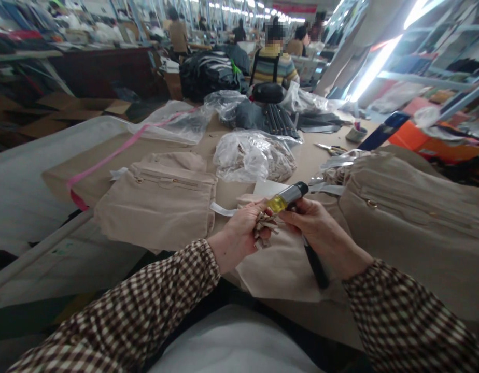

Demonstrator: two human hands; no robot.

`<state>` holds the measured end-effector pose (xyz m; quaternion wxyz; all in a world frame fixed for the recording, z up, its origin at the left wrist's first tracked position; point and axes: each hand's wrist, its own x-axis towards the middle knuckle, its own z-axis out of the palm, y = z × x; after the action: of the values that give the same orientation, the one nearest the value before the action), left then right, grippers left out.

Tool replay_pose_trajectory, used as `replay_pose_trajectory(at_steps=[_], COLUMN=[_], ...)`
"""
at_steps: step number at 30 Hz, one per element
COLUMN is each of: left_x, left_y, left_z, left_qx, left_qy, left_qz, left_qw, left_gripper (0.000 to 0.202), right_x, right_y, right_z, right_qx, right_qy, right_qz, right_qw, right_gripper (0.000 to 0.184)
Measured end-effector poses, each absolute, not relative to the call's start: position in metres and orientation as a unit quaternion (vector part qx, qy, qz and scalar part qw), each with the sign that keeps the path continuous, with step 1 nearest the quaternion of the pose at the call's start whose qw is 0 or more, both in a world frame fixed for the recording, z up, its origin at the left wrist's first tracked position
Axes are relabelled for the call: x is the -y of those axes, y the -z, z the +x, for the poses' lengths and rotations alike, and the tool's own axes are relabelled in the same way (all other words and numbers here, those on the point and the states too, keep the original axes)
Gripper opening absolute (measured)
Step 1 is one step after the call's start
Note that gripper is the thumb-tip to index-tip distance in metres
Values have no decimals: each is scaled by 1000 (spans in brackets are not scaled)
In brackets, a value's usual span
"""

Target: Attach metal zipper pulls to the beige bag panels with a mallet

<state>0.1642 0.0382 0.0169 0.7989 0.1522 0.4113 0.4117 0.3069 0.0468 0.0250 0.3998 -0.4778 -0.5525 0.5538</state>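
Observation:
My left hand (245, 231) is closed around a bunch of small beige fabric strips (265, 224), its thumb and forefinger close to the yellow face of a mallet. That mallet (290, 195) has a silver head with one yellow and one black face, and its black handle slants down below my right hand. My right hand (321, 228) is closed on the mallet, fingertips beside the strips; its palm side is hidden. Under both hands lies a flat beige fabric piece (278, 272). Beige zippered bags lie on either side, one left (157, 199) and one right (414, 207).
A clear plastic bag of beige strips (255, 155) sits ahead of my hands. Pliers-like tools (330, 149), a small round pot (356, 134) and black bag parts (263, 116) lie farther back. A pink ribbon (111, 158) crosses the left side. Several people work behind.

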Motion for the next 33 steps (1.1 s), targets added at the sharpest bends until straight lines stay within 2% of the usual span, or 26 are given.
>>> replay_pose_trajectory(at_steps=[5, 8, 11, 14, 19, 21, 26, 29, 33], left_x=[-47, -55, -67, -81, -101, -106, -116, -118, -119], left_y=[-3, 0, -2, -5, -3, 2, 14, 17, 21], left_z=[163, 161, 161, 165, 177, 181, 191, 196, 204], left_qx=[-428, -438, -467, -481, -457, -461, -492, -521, -584], left_qy=[-415, -401, -341, -253, -203, -196, -165, -152, -140], left_qz=[160, 252, 354, 406, 455, 472, 514, 524, 534], left_qw=[787, 764, 735, 734, 737, 725, 683, 657, 595], left_gripper=[21, 16, 14, 18, 26, 21, 16, 19, 19], right_x=[-54, -64, -80, -98, -116, -117, -116, -118, -122], right_y=[-32, -36, -33, -23, -8, -1, 13, 21, 31], right_z=[323, 332, 339, 345, 356, 360, 366, 365, 362], right_qx=[569, 596, 643, 661, 605, 596, 604, 616, 642], right_qy=[-550, -540, -503, -524, -581, -578, -565, -522, -398], right_qz=[-490, -505, -518, -503, -495, -502, -515, -549, -635], right_qw=[365, 315, 255, 191, 226, 243, 226, 219, 161], right_gripper=[32, 25, 22, 28, 40, 39, 30, 19, 11])
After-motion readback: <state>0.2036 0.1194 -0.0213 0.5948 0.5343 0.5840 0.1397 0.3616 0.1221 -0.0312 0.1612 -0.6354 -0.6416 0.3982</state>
